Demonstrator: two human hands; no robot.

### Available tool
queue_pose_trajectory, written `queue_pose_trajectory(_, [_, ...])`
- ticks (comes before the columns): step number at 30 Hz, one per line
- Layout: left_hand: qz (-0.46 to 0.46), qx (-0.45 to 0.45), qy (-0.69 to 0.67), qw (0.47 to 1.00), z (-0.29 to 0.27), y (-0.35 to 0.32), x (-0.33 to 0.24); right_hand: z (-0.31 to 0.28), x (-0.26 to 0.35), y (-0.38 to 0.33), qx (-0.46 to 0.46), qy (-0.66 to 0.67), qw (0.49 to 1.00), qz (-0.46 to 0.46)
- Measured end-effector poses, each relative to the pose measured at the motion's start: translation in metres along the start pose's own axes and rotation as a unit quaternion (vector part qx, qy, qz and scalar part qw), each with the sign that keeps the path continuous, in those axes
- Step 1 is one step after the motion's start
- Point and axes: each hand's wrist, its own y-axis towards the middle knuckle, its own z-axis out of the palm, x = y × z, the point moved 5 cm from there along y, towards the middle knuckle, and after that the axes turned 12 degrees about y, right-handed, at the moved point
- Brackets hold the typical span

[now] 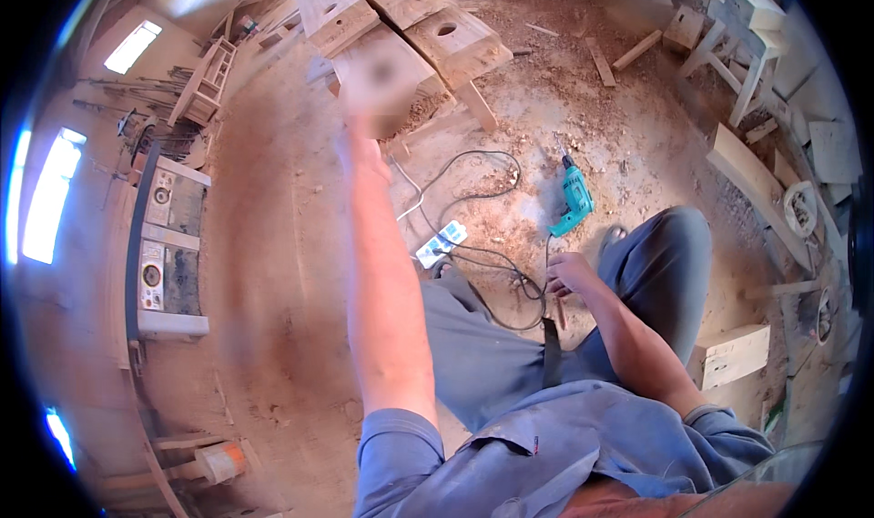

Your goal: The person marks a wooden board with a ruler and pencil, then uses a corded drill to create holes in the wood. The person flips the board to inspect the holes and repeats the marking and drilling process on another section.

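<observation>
My left arm stretches forward, and my left hand [360, 145] is at the near left side of a pale wooden block [401, 86] with a round dark hole. Blur hides its fingers, so whether they grip the block cannot be told. Close to my right knee, my right hand [569, 274] is closed around a slim tool with a dark flat end [552, 352] pointing toward my lap. Its exact kind is unclear. Just beyond that hand, a teal power drill [574, 201] lies on the ground with its bit pointing away.
A white and blue power strip [441, 244] with looping dark cords lies between my legs and the wood. More holed wooden blocks [455, 45] rest beside the near one. Wood shavings cover the floor. A wooden stool [742, 54], planks [760, 195] and a short beam [733, 354] stand to the right.
</observation>
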Motion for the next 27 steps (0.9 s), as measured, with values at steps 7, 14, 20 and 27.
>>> queue_pose_trajectory(7, [-0.021,0.003,-0.082,0.996,-0.036,-0.042,0.090,-0.058,-0.057,0.093,-0.012,-0.115,0.993,-0.012])
queue_pose_trajectory(14, [0.595,-0.070,0.350,0.720,0.037,-0.113,-0.002,-0.090,-0.099,0.153,-0.104,-0.088,0.988,0.074])
queue_pose_trajectory(20, [0.548,-0.098,0.555,0.617,0.031,-0.084,0.001,-0.064,-0.132,0.201,0.001,-0.168,0.986,0.010])
queue_pose_trajectory(27, [0.133,-0.341,0.226,0.903,-0.129,-0.013,0.082,-0.099,-0.163,0.249,-0.118,0.178,0.965,0.150])
